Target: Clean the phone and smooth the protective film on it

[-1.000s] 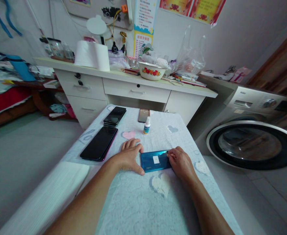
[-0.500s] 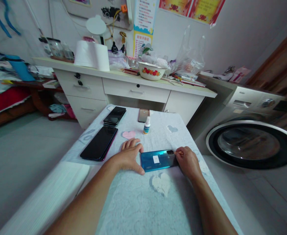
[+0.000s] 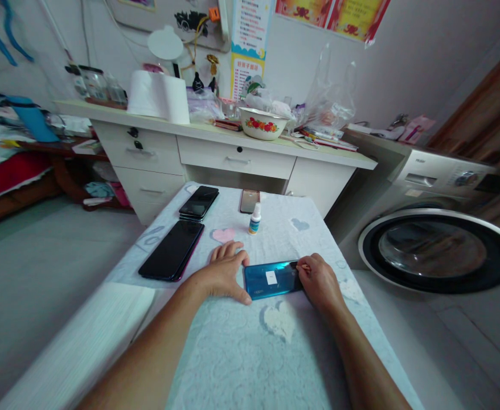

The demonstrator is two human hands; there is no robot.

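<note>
A blue smartphone [image 3: 258, 289] lies back up on the cloth, a small white sticker on its back and its camera block at the right end. My left hand [image 3: 224, 272] rests at its left end, thumb and forefinger at the two corners, holding it. Over the camera end, my right hand [image 3: 320, 283] is closed in a pinch, fingertips at the camera block. Whatever is in that pinch is too small to make out. Beyond the phone stands a small white spray bottle [image 3: 254, 219] with a blue and yellow label.
Left on the cloth-covered table [image 3: 250, 364] lie a large black-screened phone [image 3: 172, 250] atop another and a stack of phones [image 3: 199, 201]. Another phone [image 3: 250, 201] lies at the far edge. Behind is a white desk [image 3: 147, 152] with a flowered bowl [image 3: 262, 124]; right, a washing machine [image 3: 438, 196].
My right hand has shifted a little left along the phone, and its fingertips now cover more of the camera block. My left hand and the phone stay in place.
</note>
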